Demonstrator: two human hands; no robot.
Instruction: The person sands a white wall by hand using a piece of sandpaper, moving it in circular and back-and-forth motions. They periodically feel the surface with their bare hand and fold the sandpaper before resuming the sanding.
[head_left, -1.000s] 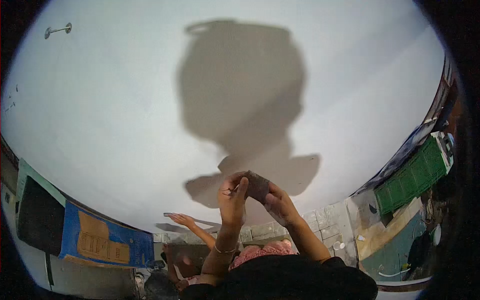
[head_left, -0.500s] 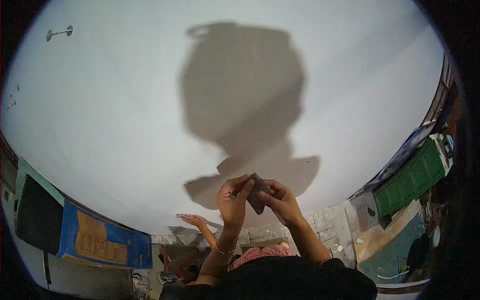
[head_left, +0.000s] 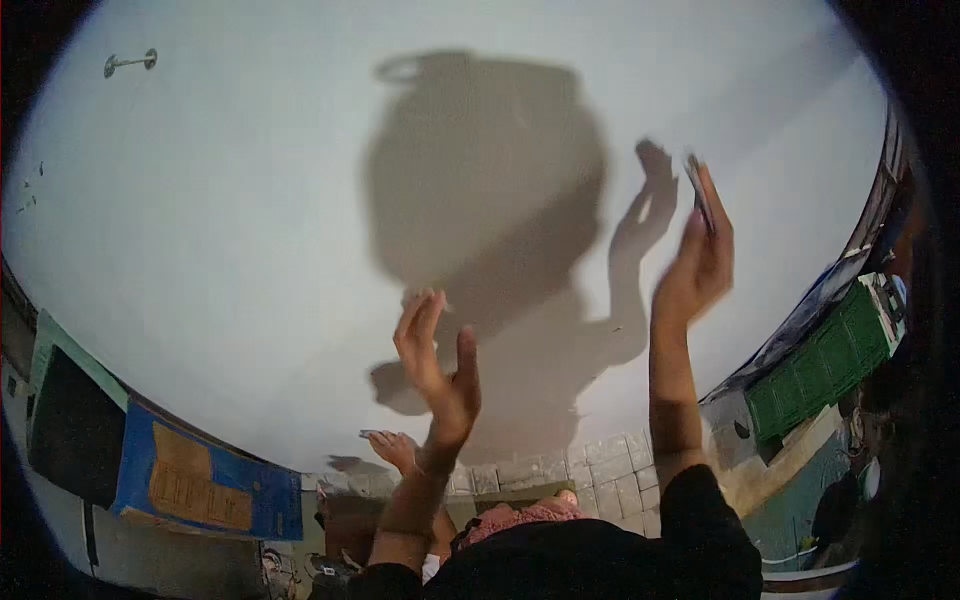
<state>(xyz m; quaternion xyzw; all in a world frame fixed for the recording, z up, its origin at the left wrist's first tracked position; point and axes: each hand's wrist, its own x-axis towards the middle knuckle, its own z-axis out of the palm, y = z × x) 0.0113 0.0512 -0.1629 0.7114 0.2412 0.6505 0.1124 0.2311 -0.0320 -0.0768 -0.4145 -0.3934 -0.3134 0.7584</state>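
Note:
My right hand [head_left: 698, 268] is raised at the right, close to the white wall [head_left: 240, 200]. Between its thumb and fingers is a folded piece of sandpaper [head_left: 699, 185], seen nearly edge-on and slightly blurred. Lower and nearer the middle, my left hand [head_left: 438, 375] stands in front of the wall with its fingers apart and nothing in it. My shadow falls broadly across the wall, the right arm's shadow beside the right hand.
Another person's hand [head_left: 393, 450] is low at the left by the wall, holding a thin flat piece. A blue box [head_left: 275, 500] is at lower left, a green crate [head_left: 815, 365] at right. A small metal bar [head_left: 131, 63] is on the wall. Tiled floor [head_left: 612, 468] shows below.
Both hands were together on the sandpaper. My right hand has carried it up and right to the wall; my left hand has let go and moved slightly left and up, fingers spread.

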